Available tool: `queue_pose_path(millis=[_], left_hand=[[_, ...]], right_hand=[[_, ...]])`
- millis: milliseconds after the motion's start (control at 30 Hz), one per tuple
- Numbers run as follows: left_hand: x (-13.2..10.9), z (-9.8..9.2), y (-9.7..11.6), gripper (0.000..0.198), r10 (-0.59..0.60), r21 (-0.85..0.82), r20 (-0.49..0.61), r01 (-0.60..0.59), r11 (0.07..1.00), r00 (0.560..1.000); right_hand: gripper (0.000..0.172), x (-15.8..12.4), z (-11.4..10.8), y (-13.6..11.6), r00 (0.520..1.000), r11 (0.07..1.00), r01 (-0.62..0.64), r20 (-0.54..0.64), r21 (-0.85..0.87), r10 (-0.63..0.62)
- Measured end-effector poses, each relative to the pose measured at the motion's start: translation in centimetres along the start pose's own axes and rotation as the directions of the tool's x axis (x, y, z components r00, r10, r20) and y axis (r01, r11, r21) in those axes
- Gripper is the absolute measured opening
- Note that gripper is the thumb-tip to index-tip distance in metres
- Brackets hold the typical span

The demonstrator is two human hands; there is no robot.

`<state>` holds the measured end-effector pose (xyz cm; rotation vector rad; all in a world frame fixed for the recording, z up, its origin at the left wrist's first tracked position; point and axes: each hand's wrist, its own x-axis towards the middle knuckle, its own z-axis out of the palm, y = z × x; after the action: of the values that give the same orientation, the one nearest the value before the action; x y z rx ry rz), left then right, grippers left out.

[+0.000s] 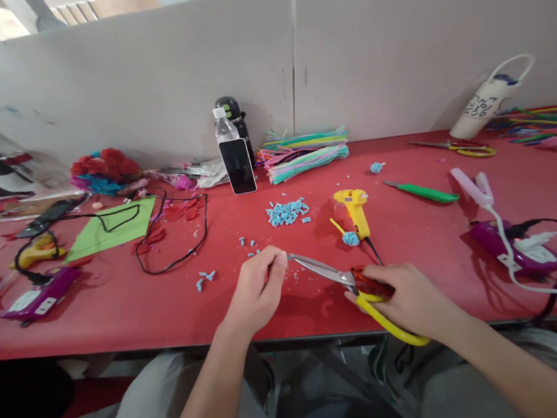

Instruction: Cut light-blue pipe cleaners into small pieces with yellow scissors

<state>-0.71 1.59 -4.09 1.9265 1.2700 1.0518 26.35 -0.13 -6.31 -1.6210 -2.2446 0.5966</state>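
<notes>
My right hand (409, 298) grips a pair of scissors (323, 269) with yellow handles, its blades pointing left. At the blade tips my left hand (257, 288) is closed in a pinch; whatever lies between its fingers is too small or hidden to make out. Beyond the hands is a pile of short light-blue pieces (286, 213), and several more blue pieces (206, 279) lie scattered left of my left hand. A yellow glue gun (355, 210) rests past the scissors, beside a small blue fuzzy ball on a yellow stem (350, 238).
Behind stand a phone (237, 167), a clear bottle (225, 128) and bundles of pipe cleaners (307, 155). To the right lie a green-handled knife (422, 192) and a purple power strip (519, 248) with cables. A black cable (205, 227) loops at left near green paper (110, 231).
</notes>
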Motion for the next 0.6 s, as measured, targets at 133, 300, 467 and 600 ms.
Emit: queue_pose_path(millis=[133, 300, 467, 600], left_hand=[[-0.01, 0.04, 0.01, 0.03, 0.006, 0.009, -0.005, -0.006, 1.0, 1.0], [-0.02, -0.05, 0.17, 0.03, -0.001, 0.022, -0.003, 0.001, 1.0, 1.0], [0.02, -0.05, 0.15, 0.03, 0.0, 0.031, -0.004, 0.0, 1.0, 1.0], [0.09, 0.03, -0.01, 0.029, 0.005, 0.028, -0.005, -0.005, 1.0, 1.0]], right_hand=[[0.029, 0.01, -0.03, -0.04, 1.0, 1.0, -0.012, 0.012, 0.01, 0.011], [0.02, 0.01, -0.02, 0.1, 1.0, 1.0, -0.005, 0.023, -0.001, 0.005], [0.021, 0.01, -0.07, 0.04, 1.0, 1.0, -0.014, 0.027, -0.003, 0.014], [0.019, 0.05, -0.1, 0.01, 1.0, 1.0, -0.013, 0.021, -0.015, 0.014]])
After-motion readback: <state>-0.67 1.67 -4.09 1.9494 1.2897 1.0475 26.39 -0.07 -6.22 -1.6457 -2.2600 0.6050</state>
